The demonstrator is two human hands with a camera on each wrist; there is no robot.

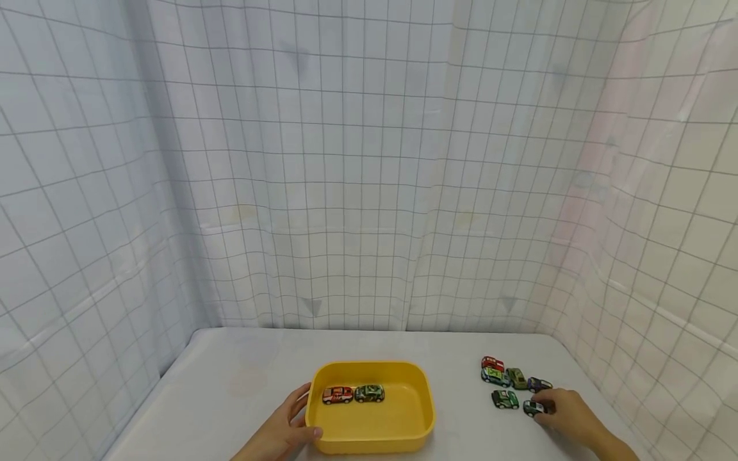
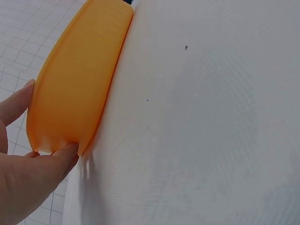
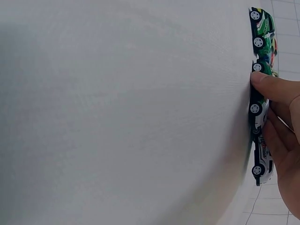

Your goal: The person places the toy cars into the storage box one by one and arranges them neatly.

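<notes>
My left hand [image 1: 284, 430] grips the left end of a yellow plastic tray [image 1: 375, 445], thumb at the near corner and fingers along its outer side. In the left wrist view the fingertips press on the tray wall [image 2: 77, 79]. Inside the tray, a red toy car [image 1: 337, 395] and a camouflage-green toy car [image 1: 369, 393] sit end to end. At the right, my right hand [image 1: 567, 415] pinches a small green-and-white toy car [image 1: 532, 408] between thumb and fingers, low over the white tabletop. The right wrist view shows the thumb across this car's [image 3: 256, 101] side.
Several toy cars cluster just beyond my right hand: a green one [image 1: 505, 399], a dark purple one [image 1: 539, 384], an olive one [image 1: 516, 378], a blue-and-lime one [image 1: 495, 376] and a red one [image 1: 492, 363]. Checked white curtains [image 1: 357, 256] enclose the table's back and sides.
</notes>
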